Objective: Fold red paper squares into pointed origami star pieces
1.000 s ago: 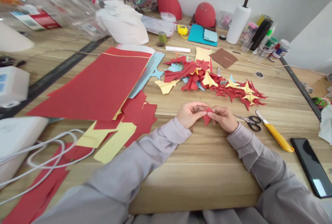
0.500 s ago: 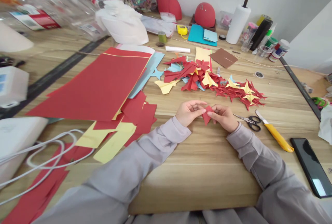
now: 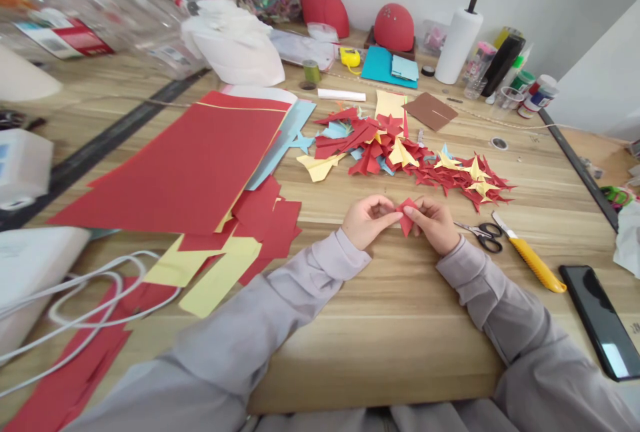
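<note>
Between my two hands is a small folded piece of red paper, pointed at its lower end. My left hand pinches its left side between thumb and fingers. The thumb of my right hand presses on its upper right part, with the fingers curled behind. Just beyond my hands lies a pile of folded red, yellow and light blue paper pieces, with red and yellow star-like pieces at its right.
Large red sheets and yellow strips lie left. Scissors, a yellow-handled cutter and a phone are on the right. White cables loop at the lower left. Bottles and jars stand behind.
The red paper has shifted slightly right and up and is turned a little. My right thumb has moved onto its upper part, and my left fingers are curled more.
</note>
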The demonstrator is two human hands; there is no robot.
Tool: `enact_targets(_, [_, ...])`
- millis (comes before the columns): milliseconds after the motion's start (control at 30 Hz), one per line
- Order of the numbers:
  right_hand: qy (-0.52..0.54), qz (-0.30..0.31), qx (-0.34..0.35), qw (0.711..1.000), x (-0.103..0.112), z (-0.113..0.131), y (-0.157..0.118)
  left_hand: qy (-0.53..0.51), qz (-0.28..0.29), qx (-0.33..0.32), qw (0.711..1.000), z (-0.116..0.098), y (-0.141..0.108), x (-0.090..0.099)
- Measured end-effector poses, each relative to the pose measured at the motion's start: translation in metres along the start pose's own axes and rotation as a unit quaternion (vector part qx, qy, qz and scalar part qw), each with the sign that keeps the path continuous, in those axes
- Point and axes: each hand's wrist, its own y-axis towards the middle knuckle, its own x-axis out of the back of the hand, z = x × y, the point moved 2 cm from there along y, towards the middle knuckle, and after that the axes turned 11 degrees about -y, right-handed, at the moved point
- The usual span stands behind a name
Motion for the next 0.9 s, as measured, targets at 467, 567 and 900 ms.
enact_targets(467, [-0.019, -0.010, 0.027, 0.999, -0.0008, -0.0017, 0.0016, -0.020, -0.030, 0.017, 0.999, -0.0020, -0.0013, -0.0011])
enact_targets(567, [0.007, -0.054, -0.004, 0.999, 0.0018, -0.0016, 0.0021, -0.034, -0.067, 0.023, 0.997, -0.0027, 0.0000, 0.0009])
enact_targets(900, [-0.133, 0.028, 0.030, 0.990, -0.0027, 0.0040, -0.0015, -0.050, -0.047, 0.039, 0.997, -0.0040, 0.0003, 0.0007])
